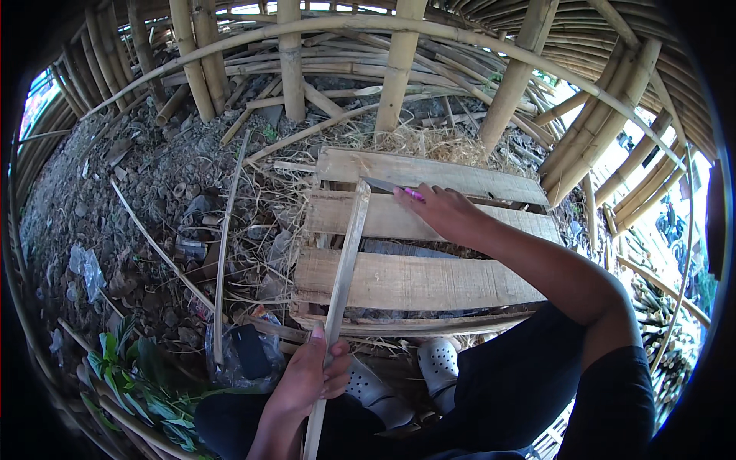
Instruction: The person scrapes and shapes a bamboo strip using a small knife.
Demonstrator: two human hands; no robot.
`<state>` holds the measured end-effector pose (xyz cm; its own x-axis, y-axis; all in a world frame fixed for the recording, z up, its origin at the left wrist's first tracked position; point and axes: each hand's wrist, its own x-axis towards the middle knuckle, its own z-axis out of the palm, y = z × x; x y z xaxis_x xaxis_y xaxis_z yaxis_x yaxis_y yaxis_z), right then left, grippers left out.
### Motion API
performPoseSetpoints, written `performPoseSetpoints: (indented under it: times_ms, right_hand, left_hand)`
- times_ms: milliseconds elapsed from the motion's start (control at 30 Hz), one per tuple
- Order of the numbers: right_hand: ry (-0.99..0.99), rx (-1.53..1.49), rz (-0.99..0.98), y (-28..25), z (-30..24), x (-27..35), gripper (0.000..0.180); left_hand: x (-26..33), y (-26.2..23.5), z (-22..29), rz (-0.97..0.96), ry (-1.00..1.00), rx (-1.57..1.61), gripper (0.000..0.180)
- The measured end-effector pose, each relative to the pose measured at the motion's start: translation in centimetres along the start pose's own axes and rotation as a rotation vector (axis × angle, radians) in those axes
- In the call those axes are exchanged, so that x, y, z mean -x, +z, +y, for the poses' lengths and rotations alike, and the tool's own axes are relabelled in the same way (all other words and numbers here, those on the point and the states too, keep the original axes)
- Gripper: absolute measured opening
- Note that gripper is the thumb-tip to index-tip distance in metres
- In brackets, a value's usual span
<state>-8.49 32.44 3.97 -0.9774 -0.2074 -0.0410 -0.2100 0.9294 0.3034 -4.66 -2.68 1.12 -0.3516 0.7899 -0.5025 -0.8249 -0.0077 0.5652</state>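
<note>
My left hand (312, 372) is wrapped round the lower part of a split bamboo strip (345, 264). The strip leans upward across the left end of a slatted wooden pallet (429, 277). In my right hand (442, 208) is a knife with a pink handle (415, 194). Its blade (379, 184) points left, and the tip is at the strip's upper end. Whether the edge bites into the bamboo is too small to tell.
Loose bamboo strips (225, 253) lie on the stony ground at the left. A dark phone-like slab (251, 351) rests on clear plastic near my left hand, with green leaves (146, 376) beside it. Upright bamboo poles (399, 73) stand behind the pallet. My grey clogs (438, 368) are at its near edge.
</note>
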Motion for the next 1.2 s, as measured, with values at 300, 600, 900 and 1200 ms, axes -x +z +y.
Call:
performPoseSetpoints:
  times_ms: [300,600,900,1200]
  right_hand:
    - [0.511,0.302,0.081,2.4,8.4,-2.3,0.045]
    - [0.772,-1.473,-0.33,-7.5,-8.5,2.8,0.058]
    - [0.777,-1.905,-0.305,-8.8,-11.8,3.6,0.035]
    - [0.726,-1.9,-0.089,-8.6,-6.1,2.2,0.032]
  left_hand:
    - [-0.5,0.4,0.1,-0.056,-0.044,-0.011,0.048]
    - [-0.7,1.2,-1.9,-0.023,0.021,-0.083,0.049]
    - [-1.4,1.8,-3.2,-0.09,0.062,-0.02,0.046]
    - [-1.8,1.8,-3.3,-0.248,0.044,-0.054,0.047]
